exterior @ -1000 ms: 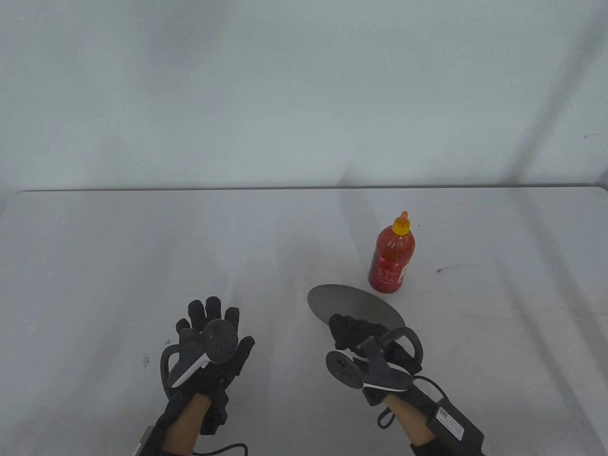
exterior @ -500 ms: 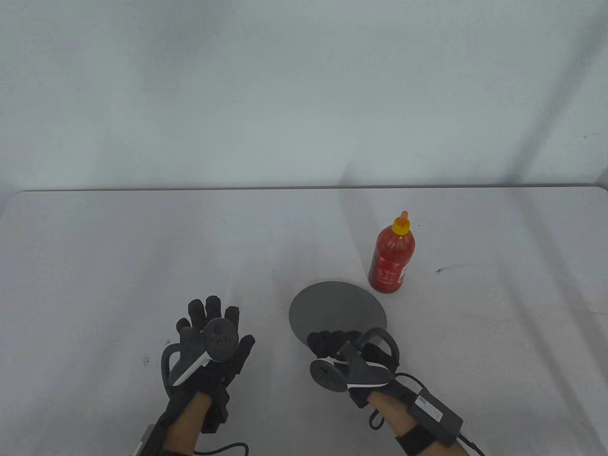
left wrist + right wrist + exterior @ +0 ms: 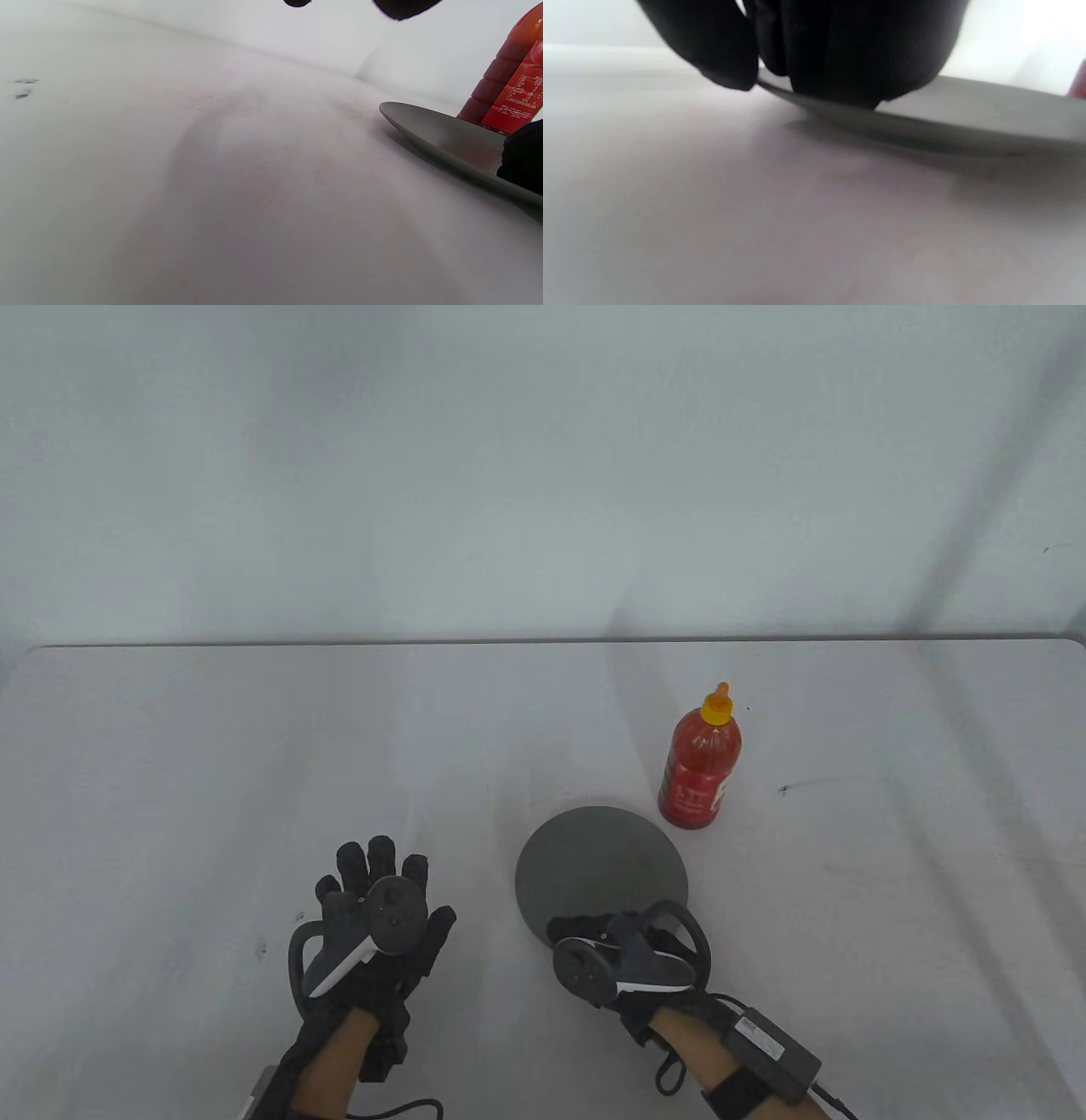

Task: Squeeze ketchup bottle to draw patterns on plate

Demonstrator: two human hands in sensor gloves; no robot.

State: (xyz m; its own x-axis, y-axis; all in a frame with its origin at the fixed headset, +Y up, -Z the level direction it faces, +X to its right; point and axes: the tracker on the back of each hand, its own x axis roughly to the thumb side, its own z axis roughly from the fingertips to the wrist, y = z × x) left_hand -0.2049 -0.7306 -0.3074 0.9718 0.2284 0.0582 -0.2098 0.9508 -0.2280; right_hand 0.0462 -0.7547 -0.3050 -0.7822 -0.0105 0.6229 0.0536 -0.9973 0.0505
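Observation:
A round grey plate (image 3: 602, 857) lies flat on the white table, just in front of an upright red ketchup bottle (image 3: 701, 763) with a yellow nozzle cap. My right hand (image 3: 585, 929) holds the plate's near rim, its fingers (image 3: 848, 46) curled over the edge of the plate (image 3: 967, 114). My left hand (image 3: 373, 882) rests flat on the table to the left, fingers straight and holding nothing. The left wrist view shows the plate (image 3: 445, 135) from the side, the bottle (image 3: 513, 93) behind it, and a dark right-hand finger on the rim.
The table (image 3: 170, 780) is white, with its far edge against a pale wall. A small dark mark (image 3: 785, 789) lies right of the bottle.
My right hand moved the plate leftward and brought it from a tilt down flat on the table, then rolled palm-down. The left hand and the bottle stayed put.

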